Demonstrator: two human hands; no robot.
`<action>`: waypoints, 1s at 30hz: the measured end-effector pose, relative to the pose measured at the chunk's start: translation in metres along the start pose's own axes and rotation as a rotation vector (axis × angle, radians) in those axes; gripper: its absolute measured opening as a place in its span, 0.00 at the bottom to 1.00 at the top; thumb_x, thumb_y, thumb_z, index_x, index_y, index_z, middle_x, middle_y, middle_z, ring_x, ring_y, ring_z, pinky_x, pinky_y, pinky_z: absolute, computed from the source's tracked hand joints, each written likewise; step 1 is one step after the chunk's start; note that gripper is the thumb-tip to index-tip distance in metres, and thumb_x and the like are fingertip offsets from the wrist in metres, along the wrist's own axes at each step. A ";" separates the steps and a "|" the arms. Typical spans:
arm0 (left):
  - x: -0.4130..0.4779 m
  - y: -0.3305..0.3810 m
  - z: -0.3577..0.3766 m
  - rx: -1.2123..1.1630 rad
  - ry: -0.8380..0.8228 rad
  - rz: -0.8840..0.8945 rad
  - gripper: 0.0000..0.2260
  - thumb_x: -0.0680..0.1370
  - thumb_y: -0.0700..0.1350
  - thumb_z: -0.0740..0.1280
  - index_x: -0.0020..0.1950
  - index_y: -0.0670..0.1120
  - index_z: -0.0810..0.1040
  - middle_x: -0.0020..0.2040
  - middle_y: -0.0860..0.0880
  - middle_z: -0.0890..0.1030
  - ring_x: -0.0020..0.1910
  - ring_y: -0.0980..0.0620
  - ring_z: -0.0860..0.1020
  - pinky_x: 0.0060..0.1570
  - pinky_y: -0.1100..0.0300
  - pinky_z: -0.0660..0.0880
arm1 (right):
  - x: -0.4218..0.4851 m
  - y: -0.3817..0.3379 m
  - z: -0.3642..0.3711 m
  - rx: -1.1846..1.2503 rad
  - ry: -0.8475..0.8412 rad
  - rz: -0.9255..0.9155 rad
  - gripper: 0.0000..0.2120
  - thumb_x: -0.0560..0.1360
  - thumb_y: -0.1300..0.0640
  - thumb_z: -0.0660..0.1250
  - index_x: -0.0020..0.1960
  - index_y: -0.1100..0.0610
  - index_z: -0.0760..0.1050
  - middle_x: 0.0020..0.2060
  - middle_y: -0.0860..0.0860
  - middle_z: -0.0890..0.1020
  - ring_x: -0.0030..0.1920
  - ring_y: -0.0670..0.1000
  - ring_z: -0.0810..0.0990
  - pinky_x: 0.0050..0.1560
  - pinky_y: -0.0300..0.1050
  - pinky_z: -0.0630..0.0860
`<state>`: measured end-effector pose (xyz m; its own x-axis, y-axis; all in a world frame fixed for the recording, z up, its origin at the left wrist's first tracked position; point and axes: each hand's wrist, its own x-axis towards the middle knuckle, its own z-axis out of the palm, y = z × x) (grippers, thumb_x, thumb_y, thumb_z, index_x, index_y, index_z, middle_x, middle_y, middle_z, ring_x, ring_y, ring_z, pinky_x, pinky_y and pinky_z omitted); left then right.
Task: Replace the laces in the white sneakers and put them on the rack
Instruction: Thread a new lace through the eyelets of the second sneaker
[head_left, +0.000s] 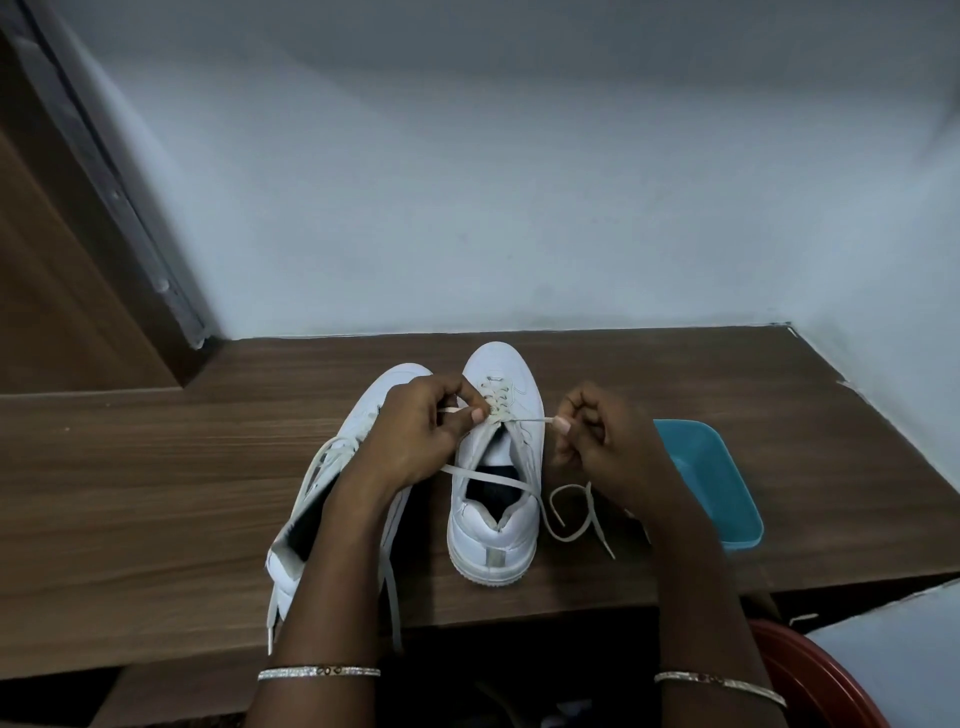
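Two white sneakers stand on a wooden table (156, 467), toes pointing away from me. The right sneaker (493, 530) is upright with a white lace (524, 420) threaded through its eyelets. My left hand (415, 431) pinches one part of that lace at the upper eyelets. My right hand (592, 441) pinches the other part, which is pulled taut to the right. Loose lace ends cross the shoe opening and curl on the table (571, 512). The left sneaker (358, 421) lies partly under my left forearm, its own lace (389, 587) hanging over the table's front edge.
A blue plastic tray (722, 488) sits on the table just right of my right hand. A red round object (815, 675) shows at the bottom right below the table. A white wall stands behind the table, with a wooden door panel (62, 286) at the left.
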<state>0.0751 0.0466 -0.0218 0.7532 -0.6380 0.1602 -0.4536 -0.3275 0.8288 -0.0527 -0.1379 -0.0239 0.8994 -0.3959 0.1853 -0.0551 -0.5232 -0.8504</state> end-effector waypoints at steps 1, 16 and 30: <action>0.001 -0.001 0.000 0.015 0.022 -0.007 0.02 0.75 0.48 0.71 0.43 0.56 0.82 0.43 0.43 0.82 0.42 0.44 0.79 0.47 0.45 0.77 | -0.001 0.001 -0.001 -0.024 0.002 0.002 0.06 0.79 0.66 0.65 0.43 0.60 0.72 0.29 0.51 0.81 0.29 0.49 0.81 0.33 0.41 0.77; -0.003 -0.004 -0.007 0.201 0.086 0.000 0.06 0.76 0.47 0.72 0.39 0.48 0.82 0.31 0.58 0.78 0.34 0.59 0.76 0.33 0.71 0.66 | -0.008 0.002 -0.003 -0.082 -0.044 0.120 0.07 0.77 0.66 0.66 0.42 0.58 0.74 0.27 0.52 0.80 0.23 0.49 0.78 0.26 0.45 0.78; -0.003 0.023 0.006 -0.812 -0.057 -0.144 0.14 0.82 0.47 0.61 0.42 0.42 0.80 0.51 0.42 0.84 0.27 0.54 0.65 0.27 0.67 0.64 | -0.001 -0.019 0.013 0.549 -0.092 0.208 0.12 0.81 0.56 0.64 0.44 0.61 0.80 0.23 0.47 0.65 0.25 0.46 0.59 0.25 0.37 0.59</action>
<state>0.0596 0.0367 -0.0065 0.7422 -0.6701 0.0130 0.1480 0.1828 0.9720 -0.0475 -0.1181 -0.0145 0.9290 -0.3684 -0.0352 -0.0241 0.0348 -0.9991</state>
